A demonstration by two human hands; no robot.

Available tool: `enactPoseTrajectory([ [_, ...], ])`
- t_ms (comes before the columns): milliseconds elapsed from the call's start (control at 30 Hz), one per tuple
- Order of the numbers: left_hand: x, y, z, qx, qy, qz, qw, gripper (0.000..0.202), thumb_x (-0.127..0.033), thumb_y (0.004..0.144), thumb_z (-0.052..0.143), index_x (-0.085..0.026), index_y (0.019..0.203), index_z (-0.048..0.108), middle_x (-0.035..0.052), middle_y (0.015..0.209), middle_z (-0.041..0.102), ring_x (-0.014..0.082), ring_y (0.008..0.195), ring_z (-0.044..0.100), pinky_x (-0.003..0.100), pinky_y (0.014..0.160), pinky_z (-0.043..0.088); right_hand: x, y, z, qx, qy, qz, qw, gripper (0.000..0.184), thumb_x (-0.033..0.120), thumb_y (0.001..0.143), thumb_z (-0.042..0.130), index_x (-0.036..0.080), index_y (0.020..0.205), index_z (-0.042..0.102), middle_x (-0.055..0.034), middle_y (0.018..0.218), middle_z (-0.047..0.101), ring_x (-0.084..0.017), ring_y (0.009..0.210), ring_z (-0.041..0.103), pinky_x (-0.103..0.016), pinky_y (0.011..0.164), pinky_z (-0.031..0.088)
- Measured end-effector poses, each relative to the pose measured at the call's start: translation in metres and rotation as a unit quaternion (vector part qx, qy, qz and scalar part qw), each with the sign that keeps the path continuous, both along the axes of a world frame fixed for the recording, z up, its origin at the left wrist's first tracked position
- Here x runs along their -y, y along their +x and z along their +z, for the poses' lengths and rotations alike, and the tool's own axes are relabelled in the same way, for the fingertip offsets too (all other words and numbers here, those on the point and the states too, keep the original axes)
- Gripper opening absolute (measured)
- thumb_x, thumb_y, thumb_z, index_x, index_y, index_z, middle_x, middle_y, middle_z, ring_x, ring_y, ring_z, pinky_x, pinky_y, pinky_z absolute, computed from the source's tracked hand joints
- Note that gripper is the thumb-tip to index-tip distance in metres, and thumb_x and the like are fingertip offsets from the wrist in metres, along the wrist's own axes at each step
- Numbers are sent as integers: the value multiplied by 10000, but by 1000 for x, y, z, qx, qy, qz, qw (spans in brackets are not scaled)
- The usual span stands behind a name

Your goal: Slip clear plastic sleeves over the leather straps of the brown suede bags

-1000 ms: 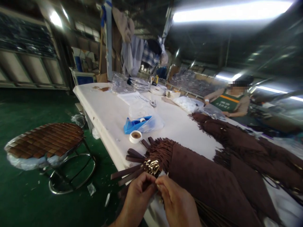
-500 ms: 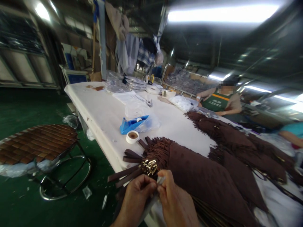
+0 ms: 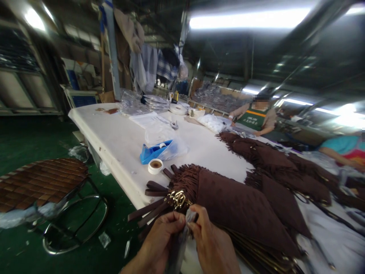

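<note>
A stack of brown fringed suede bags lies at the near edge of a white table. Brown straps stick out over the edge, joined by gold metal hardware. Just below that hardware my left hand and my right hand pinch a small piece of clear plastic film between thumbs and fingers. A grey strip hangs down between the hands.
A blue tape dispenser and a roll of tape sit behind the bags. More brown bags spread right. Clear plastic packets lie at the far end. A stool stands left. One person works across the table.
The view has shifted right, so everything slid left. My hands have raised the clear film slightly, closer to the gold hardware, keeping their pinch on it.
</note>
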State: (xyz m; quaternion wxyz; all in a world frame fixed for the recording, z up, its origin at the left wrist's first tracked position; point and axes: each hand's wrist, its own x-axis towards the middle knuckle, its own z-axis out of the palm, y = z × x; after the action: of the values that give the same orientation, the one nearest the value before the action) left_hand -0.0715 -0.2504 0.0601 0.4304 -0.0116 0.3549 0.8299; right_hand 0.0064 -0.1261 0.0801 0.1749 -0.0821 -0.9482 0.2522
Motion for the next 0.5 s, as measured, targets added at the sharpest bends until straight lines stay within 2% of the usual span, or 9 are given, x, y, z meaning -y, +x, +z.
enactPoseTrajectory([
  [67, 0, 1, -2, 30, 17, -17, 999, 160, -196, 720, 779, -94, 718, 657, 56, 652, 641, 112, 544, 557, 199, 549, 421, 1, 1, 1, -5, -74, -12, 997, 289, 262, 967, 385, 256, 1234, 494, 26, 712, 674, -143, 539, 647, -196, 505, 460],
  [133, -2, 4, -3, 70, 32, -31, 997, 144, -168, 713, 784, -84, 744, 671, 52, 648, 634, 111, 536, 563, 199, 545, 442, 1, 3, -2, -26, -140, -7, 990, 314, 306, 984, 389, 254, 1273, 500, 47, 669, 619, -117, 501, 591, -183, 518, 462],
  [233, -5, 6, -3, 134, 53, -41, 989, 124, -121, 713, 783, -93, 761, 673, 37, 634, 618, 106, 533, 569, 185, 533, 459, -3, 6, -10, -61, -175, 30, 982, 351, 306, 995, 392, 246, 1321, 506, 36, 705, 617, -102, 530, 561, -173, 555, 471],
  [400, 0, 3, -6, 190, 62, -46, 979, 148, -64, 715, 776, -98, 793, 654, 46, 666, 624, 106, 541, 575, 175, 500, 460, -18, 5, -11, -54, -137, 112, 983, 412, 184, 976, 360, 254, 1370, 459, 1, 854, 674, -93, 594, 578, -166, 581, 477],
  [500, -2, 4, -3, 180, 48, -61, 981, 162, -53, 750, 748, -97, 863, 641, 31, 714, 624, 94, 565, 585, 157, 496, 458, -23, 4, -3, -46, -51, 135, 988, 438, 137, 939, 370, 246, 1344, 495, -19, 905, 692, -99, 627, 619, -171, 591, 488],
])
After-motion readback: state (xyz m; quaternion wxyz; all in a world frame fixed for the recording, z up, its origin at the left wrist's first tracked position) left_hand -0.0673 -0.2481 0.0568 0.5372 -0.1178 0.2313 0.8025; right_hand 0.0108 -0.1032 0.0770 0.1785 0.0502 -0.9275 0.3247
